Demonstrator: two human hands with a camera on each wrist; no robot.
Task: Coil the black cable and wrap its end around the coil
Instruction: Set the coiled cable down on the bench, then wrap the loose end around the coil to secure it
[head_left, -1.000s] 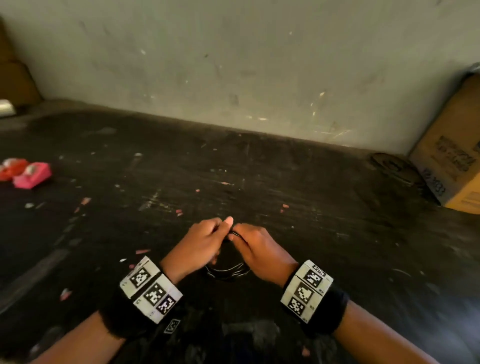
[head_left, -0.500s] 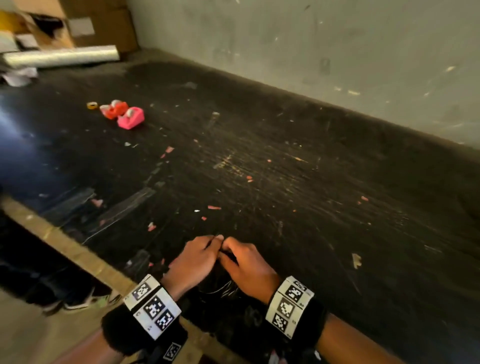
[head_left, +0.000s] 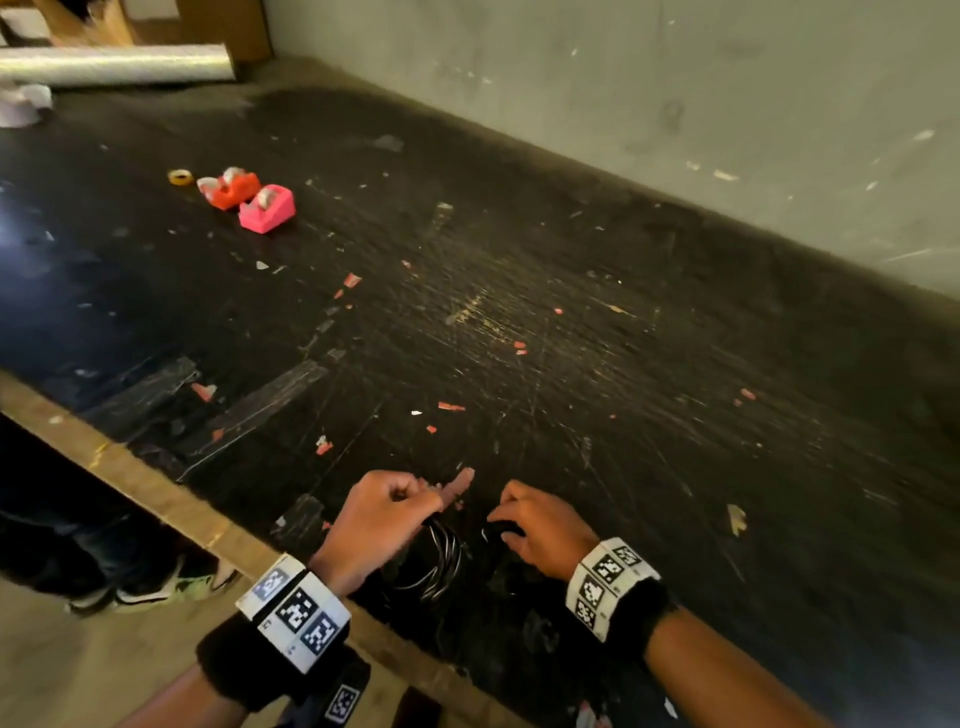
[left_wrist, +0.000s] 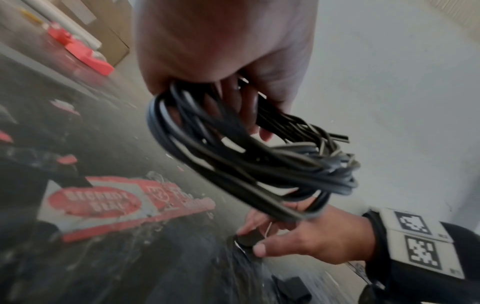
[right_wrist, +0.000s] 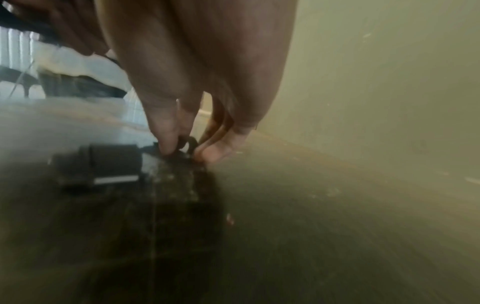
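Near table edge, left fingers (left_wrist: 249, 107) gripping cable coil (left_wrist: 249, 164), right fingers (left_wrist: 259, 250) pinching plug (left_wrist: 249, 238)

Smooth, slightly glossy black cable (left_wrist: 249, 164); scratched, scuffed matt black table (head_left: 571, 338).

Cable coil (head_left: 441, 561) hangs under left hand (head_left: 379, 519), above table (head_left: 571, 338)

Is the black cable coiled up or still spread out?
Coiled: the black cable hangs in bunched loops from the left hand; the right hand pinches its end.
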